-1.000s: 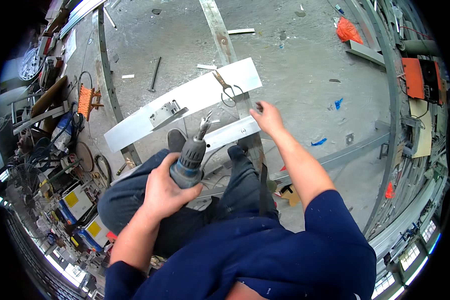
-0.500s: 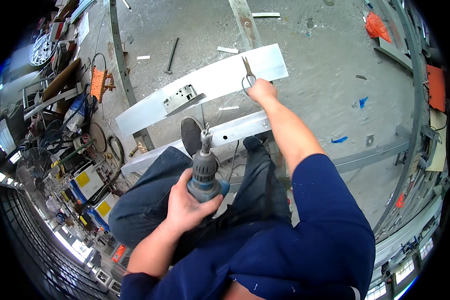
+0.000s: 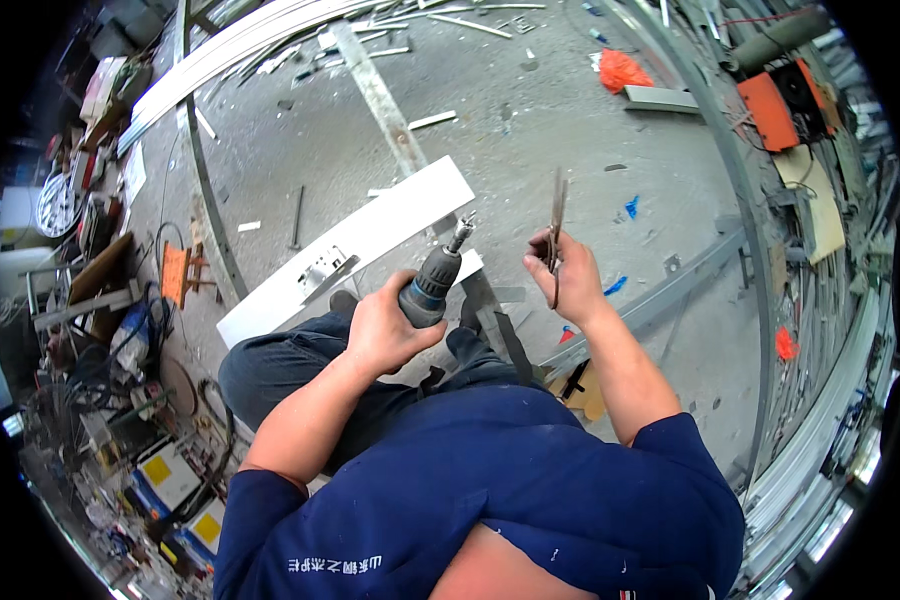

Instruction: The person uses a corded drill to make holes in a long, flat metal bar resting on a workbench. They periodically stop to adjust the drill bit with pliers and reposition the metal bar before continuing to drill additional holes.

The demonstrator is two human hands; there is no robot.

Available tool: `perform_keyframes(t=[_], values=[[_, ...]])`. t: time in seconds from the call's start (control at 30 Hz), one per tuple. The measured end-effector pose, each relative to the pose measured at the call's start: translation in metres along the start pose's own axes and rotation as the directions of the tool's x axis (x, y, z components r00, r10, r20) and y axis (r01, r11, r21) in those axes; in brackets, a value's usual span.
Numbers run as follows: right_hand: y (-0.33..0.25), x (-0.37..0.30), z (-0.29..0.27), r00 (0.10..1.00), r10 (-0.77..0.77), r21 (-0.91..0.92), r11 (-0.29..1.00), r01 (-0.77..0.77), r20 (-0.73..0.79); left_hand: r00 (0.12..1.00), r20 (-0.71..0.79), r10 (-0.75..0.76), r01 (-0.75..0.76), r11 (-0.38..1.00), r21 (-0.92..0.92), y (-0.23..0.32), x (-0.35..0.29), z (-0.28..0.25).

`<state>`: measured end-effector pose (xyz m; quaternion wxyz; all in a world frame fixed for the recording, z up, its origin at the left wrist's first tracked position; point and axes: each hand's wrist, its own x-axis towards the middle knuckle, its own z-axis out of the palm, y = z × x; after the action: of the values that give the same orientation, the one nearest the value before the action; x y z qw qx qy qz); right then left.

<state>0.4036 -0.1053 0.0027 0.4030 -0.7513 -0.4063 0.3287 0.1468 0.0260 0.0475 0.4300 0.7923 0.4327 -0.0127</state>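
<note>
My left hand [image 3: 378, 328] is wrapped round the body of a grey and blue power drill [image 3: 434, 278], whose bit points up and to the right. A pair of scissors [image 3: 558, 210] is in my right hand [image 3: 576, 275]. Its blades point away from me, seen nearly edge-on, and it is off to the right, apart from everything else. Beyond the drill lies a long white flat strip [image 3: 400, 212], slanting from lower left to upper right. On the strip's left part sits a small silver metal piece with cut-outs [image 3: 322, 268].
A long steel bar [image 3: 375, 95] runs across the concrete floor under the strip. An orange bag [image 3: 625, 72] and blue scraps [image 3: 616, 286] lie to the right. Tools and cables crowd the left; metal lengths [image 3: 810, 400] are stacked along the right edge.
My right hand has moved from over the white strip to the right, with the scissors. The drill in my left hand has come up and swung to the right. The whole view has shifted.
</note>
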Motion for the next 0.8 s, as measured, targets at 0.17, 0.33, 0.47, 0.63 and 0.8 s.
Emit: perform_keyframes(t=[0.17, 0.33, 0.47, 0.63, 0.8], values=[[-0.032, -0.041, 0.005, 0.962, -0.013, 0.664, 0.726, -0.179, 0.274, 0.995, 0.011, 0.095, -0.091, 0.975, -0.201, 0.017, -0.026, -0.008], [-0.044, -0.050, 0.090, 0.832, -0.046, 0.559, 0.761, -0.329, 0.552, 0.993, -0.115, -0.027, -0.005, 0.961, -0.275, 0.009, -0.067, -0.023], [-0.060, -0.045, 0.126, 0.746, -0.078, 0.436, 0.849, -0.299, 0.662, 0.963, -0.268, -0.003, -0.038, 0.989, -0.146, -0.014, -0.097, -0.032], [-0.076, -0.042, 0.147, 0.664, -0.168, 0.475, 0.823, -0.313, 0.729, 0.979, -0.028, 0.204, -0.105, 0.377, -0.920, -0.057, -0.114, -0.048], [-0.090, -0.049, 0.142, 0.600, -0.078, 0.468, 0.709, -0.527, 0.796, 0.968, -0.037, 0.247, -0.117, 0.318, -0.941, -0.078, -0.105, -0.047]])
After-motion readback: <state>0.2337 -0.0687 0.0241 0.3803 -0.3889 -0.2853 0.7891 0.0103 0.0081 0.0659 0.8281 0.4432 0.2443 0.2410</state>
